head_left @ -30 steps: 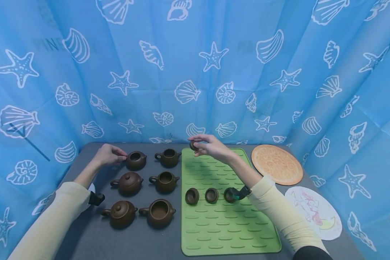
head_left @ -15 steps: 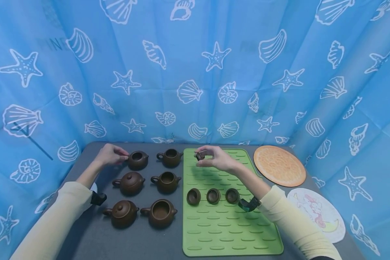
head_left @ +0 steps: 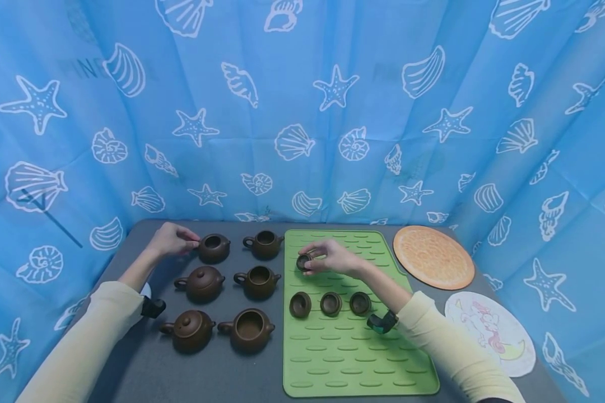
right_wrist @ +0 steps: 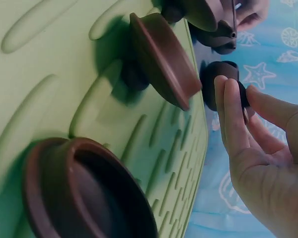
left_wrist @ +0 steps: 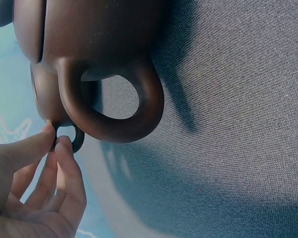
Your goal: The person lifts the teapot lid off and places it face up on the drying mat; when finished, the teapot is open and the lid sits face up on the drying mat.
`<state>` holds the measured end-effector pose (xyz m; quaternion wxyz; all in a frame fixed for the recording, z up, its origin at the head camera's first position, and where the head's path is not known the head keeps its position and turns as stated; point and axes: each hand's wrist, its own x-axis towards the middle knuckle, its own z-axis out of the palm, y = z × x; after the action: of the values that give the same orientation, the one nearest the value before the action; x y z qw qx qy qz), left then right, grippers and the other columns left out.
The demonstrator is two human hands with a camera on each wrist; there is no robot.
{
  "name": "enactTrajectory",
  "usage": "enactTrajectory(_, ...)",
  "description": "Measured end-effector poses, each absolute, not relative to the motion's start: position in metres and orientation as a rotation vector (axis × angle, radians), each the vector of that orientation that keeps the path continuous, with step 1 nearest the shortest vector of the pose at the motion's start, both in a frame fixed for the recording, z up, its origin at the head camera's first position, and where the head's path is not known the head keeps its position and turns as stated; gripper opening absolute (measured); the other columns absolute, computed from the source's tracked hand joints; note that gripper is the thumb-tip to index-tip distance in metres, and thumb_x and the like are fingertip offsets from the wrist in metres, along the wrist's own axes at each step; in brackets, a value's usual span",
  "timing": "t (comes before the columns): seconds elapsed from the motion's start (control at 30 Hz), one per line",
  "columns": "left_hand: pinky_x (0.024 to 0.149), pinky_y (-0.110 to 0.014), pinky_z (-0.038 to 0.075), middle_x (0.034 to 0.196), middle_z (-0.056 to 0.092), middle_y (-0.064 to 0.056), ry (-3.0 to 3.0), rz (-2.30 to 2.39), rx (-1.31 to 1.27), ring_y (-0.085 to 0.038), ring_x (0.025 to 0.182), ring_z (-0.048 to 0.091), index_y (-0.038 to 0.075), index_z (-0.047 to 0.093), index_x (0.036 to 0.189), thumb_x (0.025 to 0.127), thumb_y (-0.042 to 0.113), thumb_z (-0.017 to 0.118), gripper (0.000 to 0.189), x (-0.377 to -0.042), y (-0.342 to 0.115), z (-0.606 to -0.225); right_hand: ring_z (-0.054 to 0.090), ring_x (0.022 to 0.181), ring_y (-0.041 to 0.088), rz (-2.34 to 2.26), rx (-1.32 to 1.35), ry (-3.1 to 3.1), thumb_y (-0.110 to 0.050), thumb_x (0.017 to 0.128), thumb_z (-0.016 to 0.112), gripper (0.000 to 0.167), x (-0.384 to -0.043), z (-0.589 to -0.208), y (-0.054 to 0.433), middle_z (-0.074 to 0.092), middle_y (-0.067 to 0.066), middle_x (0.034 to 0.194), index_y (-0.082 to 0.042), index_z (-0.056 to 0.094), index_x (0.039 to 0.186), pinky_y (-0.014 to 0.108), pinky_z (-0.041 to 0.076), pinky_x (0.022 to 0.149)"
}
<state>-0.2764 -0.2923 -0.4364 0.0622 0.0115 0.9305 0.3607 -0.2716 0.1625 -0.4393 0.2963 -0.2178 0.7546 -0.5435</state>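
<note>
At the far left, my left hand point(head_left: 173, 239) pinches the handle point(left_wrist: 78, 141) of a small brown lidless teapot point(head_left: 214, 249), which stands on the table. Over the back left part of the green mat point(head_left: 358, 366), my right hand point(head_left: 335, 257) holds a small dark teapot lid point(head_left: 303, 262) between thumb and fingers. Its hollow side faces up; whether it touches the mat cannot be told. Three more lids lie upside down in a row on the mat: a left one point(head_left: 299, 305), a middle one point(head_left: 331, 304) and a right one point(head_left: 360, 303).
Two lidded teapots point(head_left: 201, 284) stand nearer on the left. Beside them is a column of open teapots point(head_left: 257, 282). An orange round mat point(head_left: 433, 257) and a white round mat with a drawing point(head_left: 491, 333) lie right. A shell-patterned blue curtain point(head_left: 302, 112) hangs behind.
My right hand has come down and nearer with the lid, from above the mat's far edge to just behind the row of lids. The left hand stays on the teapot handle.
</note>
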Motion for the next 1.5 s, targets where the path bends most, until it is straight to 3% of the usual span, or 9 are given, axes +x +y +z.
enactTrajectory(0.2,0.085,-0.047,0.067,0.113,0.078,-0.027,2.809,1.100,0.025,-0.041,0.101,0.077,-0.005,0.076,0.119,0.107,0.011,0.068,0.022,-0.276,-0.292,-0.437,0.079,0.110,0.047,-1.336,-0.622,2.029,0.004,0.103,0.067,0.050,-0.273,-0.447,0.157,0.068,0.032,0.134,0.012,0.053,0.150,0.051,0.064,0.102)
enactTrajectory(0.5,0.083,-0.045,0.067,0.114,0.078,-0.027,2.804,1.105,0.025,-0.040,0.101,0.078,-0.005,0.076,0.120,0.107,0.012,0.068,0.023,-0.276,-0.293,-0.436,0.082,0.103,0.031,-1.272,-0.592,2.031,0.004,0.103,0.067,0.044,-0.278,-0.456,0.152,0.063,0.031,0.142,0.010,0.059,0.146,0.042,0.067,0.097)
enactTrajectory(0.7,0.082,-0.042,0.068,0.115,0.078,-0.028,2.807,1.104,0.035,-0.040,0.101,0.078,-0.005,0.076,0.120,0.107,0.012,0.068,0.023,-0.276,-0.294,-0.436,0.082,0.097,0.021,-1.226,-0.630,2.090,0.002,0.101,0.072,0.043,-0.278,-0.456,0.150,0.062,0.028,0.137,0.006,0.064,0.142,0.038,0.068,0.093)
enactTrajectory(1.27,0.083,-0.043,0.067,0.119,0.077,-0.029,2.802,1.113,0.064,-0.039,0.101,0.079,-0.005,0.074,0.124,0.107,0.013,0.068,0.025,-0.270,-0.292,-0.432,0.083,0.092,0.030,-1.162,-0.706,2.115,0.003,0.098,0.075,0.048,-0.279,-0.454,0.148,0.065,0.030,0.130,0.005,0.062,0.145,0.044,0.070,0.089)
enactTrajectory(1.5,0.088,-0.048,0.067,0.128,0.073,-0.031,2.795,1.137,0.024,-0.042,0.106,0.078,-0.004,0.073,0.128,0.107,0.015,0.068,0.029,-0.265,-0.291,-0.426,0.083,0.091,0.026,-1.167,-0.700,2.112,0.001,0.099,0.074,0.049,-0.284,-0.453,0.153,0.063,0.030,0.129,0.004,0.060,0.146,0.043,0.069,0.089)
